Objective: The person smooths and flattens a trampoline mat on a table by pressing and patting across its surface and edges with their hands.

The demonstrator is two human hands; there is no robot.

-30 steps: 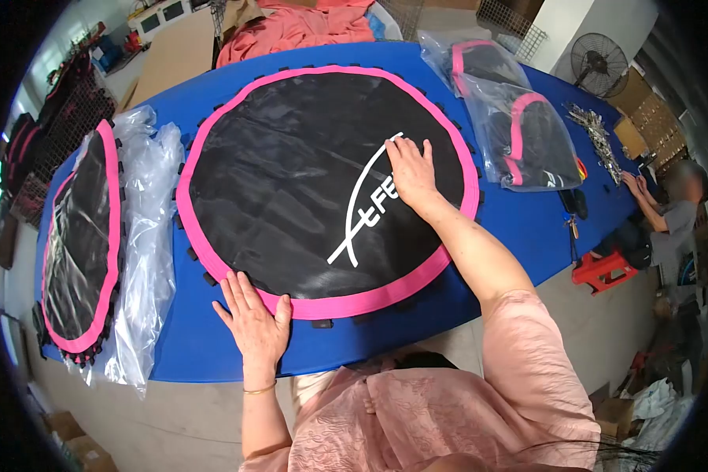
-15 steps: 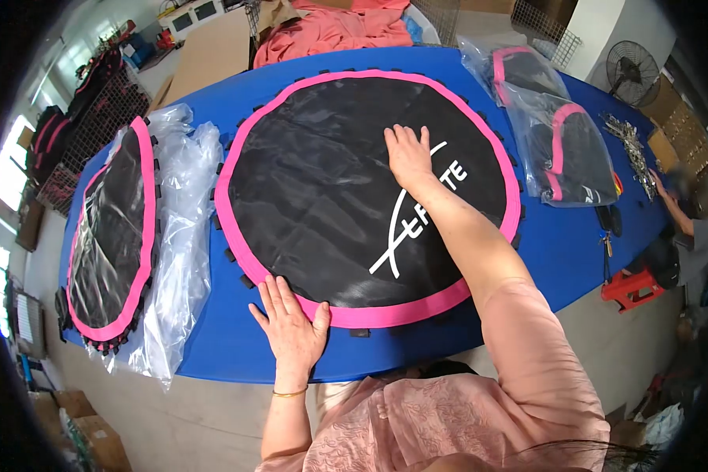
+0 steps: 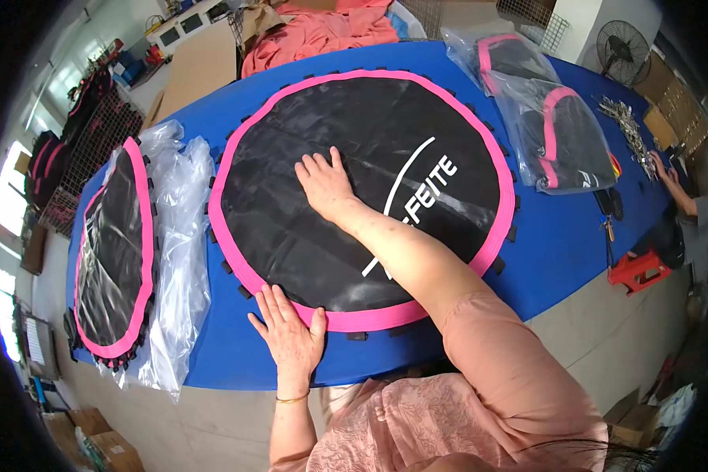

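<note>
A round black trampoline mat (image 3: 307, 244) with a pink border and black loops round its edge lies flat on the blue table (image 3: 543, 259). White lettering crosses its right half, partly hidden by my right forearm. My right hand (image 3: 326, 182) rests on the mat's upper middle, fingers spread and holding nothing. Down at the near left edge, my left hand (image 3: 291, 330) lies flat with its fingers on the pink border and its thumb apart. A second black and pink mat (image 3: 118, 259) lies to the left on clear plastic bags (image 3: 181, 275).
Bagged black and pink mats (image 3: 562, 134) lie at the table's right. Beyond them is a pile of metal pieces (image 3: 625, 126), with another person's hand (image 3: 665, 167) beside it. A red stool (image 3: 637, 271) stands by the right edge. Pink fabric (image 3: 322, 35) is heaped behind the table.
My right hand has slid left across the mat, away from the lettering. My left hand stays on the near border. The whole view has shifted slightly.
</note>
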